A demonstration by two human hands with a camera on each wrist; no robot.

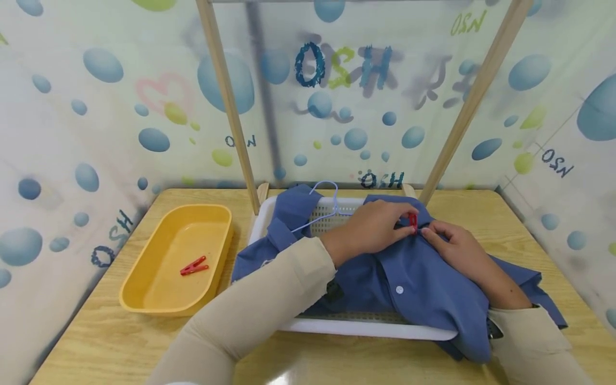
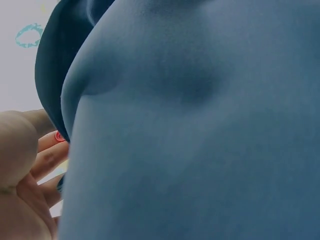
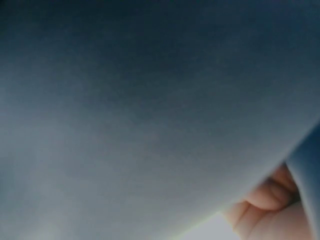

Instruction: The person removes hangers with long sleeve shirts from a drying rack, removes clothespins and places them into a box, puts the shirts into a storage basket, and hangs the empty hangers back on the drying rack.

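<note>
A blue buttoned shirt (image 1: pixel 418 278) lies draped over a white plastic basket (image 1: pixel 366 328). My left hand (image 1: pixel 372 227) pinches a red clothespin (image 1: pixel 413 222) between thumb and fingers at the shirt's upper edge. Just right of it, my right hand (image 1: pixel 454 248) pinches the shirt cloth with thumb and forefinger. A pale blue wire hanger (image 1: pixel 336 197) sticks up from the shirt, left of my left hand. Blue cloth fills most of both wrist views. In the left wrist view a bit of the red clothespin (image 2: pixel 60 136) shows by the fingers.
On the wooden table (image 1: pixel 110 331), a yellow tray (image 1: pixel 139 280) stands left of the basket with red clothespin pieces (image 1: pixel 194 266) inside. Two wooden posts (image 1: pixel 231 107) of a frame rise behind the basket. A patterned wall covering (image 1: pixel 356 107) surrounds the table.
</note>
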